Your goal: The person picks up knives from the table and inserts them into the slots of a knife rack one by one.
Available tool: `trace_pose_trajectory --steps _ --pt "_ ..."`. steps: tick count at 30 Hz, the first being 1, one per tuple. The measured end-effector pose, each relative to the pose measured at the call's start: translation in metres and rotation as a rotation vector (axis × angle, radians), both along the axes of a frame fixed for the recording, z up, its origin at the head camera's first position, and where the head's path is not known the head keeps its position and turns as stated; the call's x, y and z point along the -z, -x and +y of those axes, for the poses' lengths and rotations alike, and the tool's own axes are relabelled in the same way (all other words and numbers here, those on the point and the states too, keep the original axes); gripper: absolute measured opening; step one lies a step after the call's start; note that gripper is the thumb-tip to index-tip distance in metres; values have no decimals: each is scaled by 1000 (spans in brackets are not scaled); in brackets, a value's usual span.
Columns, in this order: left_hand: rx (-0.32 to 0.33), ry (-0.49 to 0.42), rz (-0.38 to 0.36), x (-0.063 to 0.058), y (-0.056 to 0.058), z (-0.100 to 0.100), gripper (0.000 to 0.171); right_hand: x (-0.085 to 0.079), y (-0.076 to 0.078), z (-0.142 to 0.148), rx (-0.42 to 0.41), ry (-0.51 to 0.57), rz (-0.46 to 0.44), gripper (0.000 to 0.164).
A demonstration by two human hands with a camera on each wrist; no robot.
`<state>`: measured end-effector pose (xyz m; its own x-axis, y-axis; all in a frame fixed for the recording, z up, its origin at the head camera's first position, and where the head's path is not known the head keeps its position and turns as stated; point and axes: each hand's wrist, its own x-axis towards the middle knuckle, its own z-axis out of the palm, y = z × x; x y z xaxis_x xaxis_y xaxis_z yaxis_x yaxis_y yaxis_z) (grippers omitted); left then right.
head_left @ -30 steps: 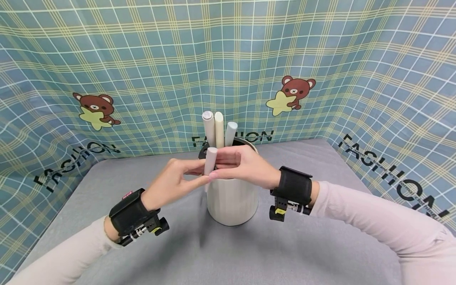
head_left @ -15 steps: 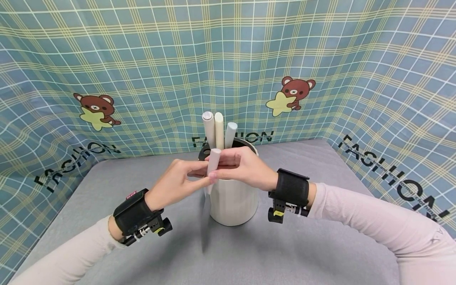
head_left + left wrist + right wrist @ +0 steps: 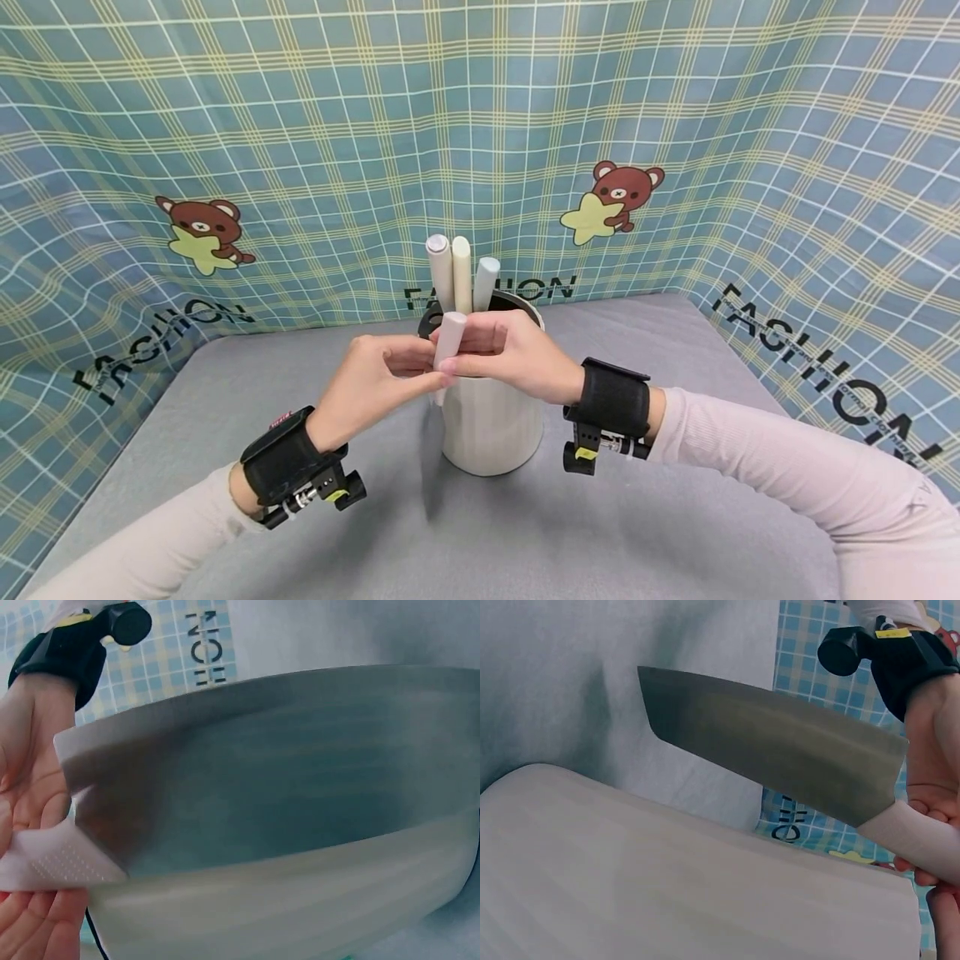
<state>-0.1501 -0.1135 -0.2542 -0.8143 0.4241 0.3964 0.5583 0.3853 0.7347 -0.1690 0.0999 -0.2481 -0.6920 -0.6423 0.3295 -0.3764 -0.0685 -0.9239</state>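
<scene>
A cleaver with a broad metal blade [image 3: 772, 742] and a pale pinkish handle [image 3: 452, 335] is held blade down at the near left side of a white ribbed knife holder [image 3: 491, 429]. My right hand [image 3: 521, 360] pinches the handle, thumb in front. From the other side my left hand [image 3: 367, 385] holds the same handle, its thumb reaching to the right thumb and its fingers partly hidden behind. The left wrist view shows the blade [image 3: 300, 772] up close beside the holder's wall. Seen from the head, the blade is nearly edge-on.
Several pale handles stand in the holder, among them a cream one [image 3: 462, 275] and a light blue one [image 3: 487, 282]. A dark handle [image 3: 431, 320] shows at its left rim. Grey cloth [image 3: 615, 517] covers the table; a checked curtain [image 3: 337, 167] surrounds it.
The cleaver handle has shifted slightly right, away from the left hand's side. The left hand has lowered a little, with its fingers looking looser around the handle. The holder's contents have stayed put.
</scene>
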Motion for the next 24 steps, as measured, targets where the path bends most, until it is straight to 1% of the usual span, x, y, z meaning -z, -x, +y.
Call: trace_pose_trajectory --steps 4,6,9,12,16,19,20,21,22,23,24 --pt "-68 -12 -18 3 -2 1 21 2 0 0 16 1 -1 28" --pt "-91 -14 -26 4 -3 1 21 3 0 0 28 -1 -5 29" --pt "-104 -19 -31 5 -4 0 20 5 0 -1 26 5 -11 29" --pt "-106 -30 -16 4 -5 -1 19 7 1 -2 20 20 -12 28" --pt "-133 -48 11 3 -2 -5 19 6 2 -2 37 39 -27 28" --pt "-168 -93 0 6 4 -14 23 6 2 1 60 53 -63 30" --pt "-172 -119 -2 9 7 -18 26 6 2 2 63 59 -77 30" --pt "-180 -142 -6 14 13 -22 29 6 3 4 66 65 -89 32" --pt "-154 -186 -15 17 14 -25 32 7 2 5 65 71 -99 32" --pt "-122 -241 -20 39 33 -35 35 7 2 6 64 76 -109 33" --pt "-101 -277 -24 54 47 -41 37 7 2 7 62 81 -116 34"
